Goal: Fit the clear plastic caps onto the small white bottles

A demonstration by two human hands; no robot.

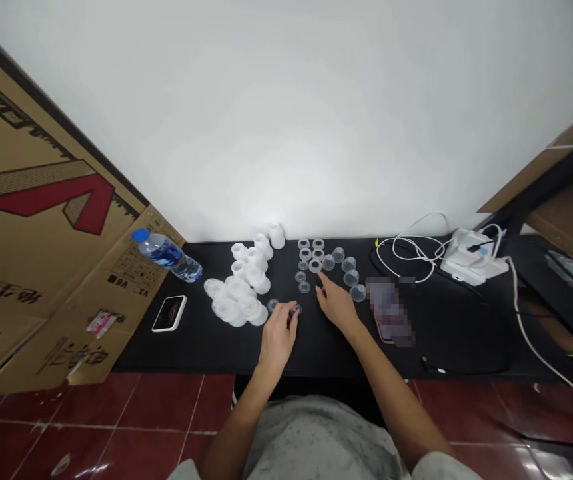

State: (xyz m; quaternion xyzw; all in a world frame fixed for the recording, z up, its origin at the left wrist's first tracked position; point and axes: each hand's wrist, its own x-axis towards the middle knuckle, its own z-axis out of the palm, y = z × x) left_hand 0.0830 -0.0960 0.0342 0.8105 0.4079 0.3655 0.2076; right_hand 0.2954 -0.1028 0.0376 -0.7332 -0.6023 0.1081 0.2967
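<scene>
My left hand (277, 330) is low over the table's front half, thumb and fingers closed about a small clear round disc (296, 309). Just left of its fingertips lies another clear disc (273, 305). My right hand (337, 305) stretches its index finger to a translucent ring (315, 266), its tip at the ring's lower edge; thumb and finger are apart. More translucent rings (305, 254) sit in rows behind it, with small clear discs (304, 287) in front. Several clear domed caps (351, 278) curve along to the right. White plastic bottle-like pieces (239, 288) cluster at the left.
On the black table (266, 350) are a water bottle (169, 255), a white-framed device (169, 313), a phone (389, 310) and a white power strip (471, 253) with loose cables. A cardboard box (56, 267) stands left; a white wall (306, 120) rises behind.
</scene>
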